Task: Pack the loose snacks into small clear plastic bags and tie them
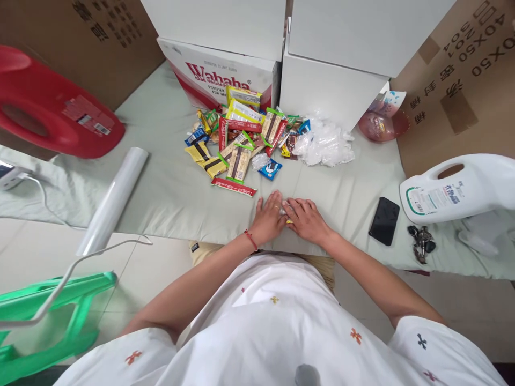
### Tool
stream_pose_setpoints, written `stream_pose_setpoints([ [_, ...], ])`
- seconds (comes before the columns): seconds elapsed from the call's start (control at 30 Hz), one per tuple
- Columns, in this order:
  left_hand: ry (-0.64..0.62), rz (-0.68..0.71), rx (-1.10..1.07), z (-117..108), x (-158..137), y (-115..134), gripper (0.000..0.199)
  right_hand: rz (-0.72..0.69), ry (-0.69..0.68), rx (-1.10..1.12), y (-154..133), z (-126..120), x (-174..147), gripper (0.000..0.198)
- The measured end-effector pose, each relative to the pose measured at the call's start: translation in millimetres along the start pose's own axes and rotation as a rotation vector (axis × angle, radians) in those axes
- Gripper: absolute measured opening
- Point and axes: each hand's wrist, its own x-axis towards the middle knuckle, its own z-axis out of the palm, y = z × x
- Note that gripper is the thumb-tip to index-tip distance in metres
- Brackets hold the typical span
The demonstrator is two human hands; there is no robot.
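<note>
My left hand (267,219), with a red string bracelet at the wrist, rests palm down near the table's front edge. Its little finger is spread from the others, and its inner side presses on a small clear plastic bag (282,211) with a bit of yellow showing. From the other side my right hand (306,219) has its thumb and fingers on the same bag. Most of the bag is hidden under both hands. Just beyond lie a blue snack packet (270,169), a red snack bar (234,187) and a heap of wrapped snacks (240,162).
Clear plastic bags (326,143) lie right of the heap, before white boxes (332,88) and a Wahaha carton (225,69). A phone (384,221), keys (421,242) and a white jug (462,187) are at right. A plastic film roll (115,198) and red jug (52,102) are at left.
</note>
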Motion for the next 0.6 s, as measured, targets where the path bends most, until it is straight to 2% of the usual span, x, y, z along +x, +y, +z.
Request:
stream_pose_setpoints([
  [0.1, 0.113, -0.078, -0.417, -5, 2, -12, 0.097, 0.027, 0.01, 0.02, 6, -2, 1, 0.055],
  [0.17, 0.216, -0.136, -0.701, -11, -1, -18, 0.086, 0.101, 0.04, 0.087, 11, -8, 2, 0.053],
  [0.27, 0.313, -0.253, -0.991, -19, -9, -17, 0.064, 0.322, 0.182, 0.337, 13, -19, 4, 0.054],
  [0.33, 0.282, -0.313, -1.169, -22, -11, -9, 0.06, 0.475, 0.267, 0.616, 6, -24, 7, 0.058],
  [0.43, 0.102, -0.348, -1.447, -23, -6, 9, 0.059, 0.571, 0.245, 1.021, -16, -21, 14, 0.063],
  [0.5, -0.002, -0.373, -1.582, -22, 0, 19, 0.054, 0.588, 0.238, 1.158, -29, -15, 18, 0.061],
  [0.6, 0.013, -0.468, -1.708, -19, 7, 25, 0.043, 0.676, 0.31, 1.21, -37, -10, 16, 0.062],
])
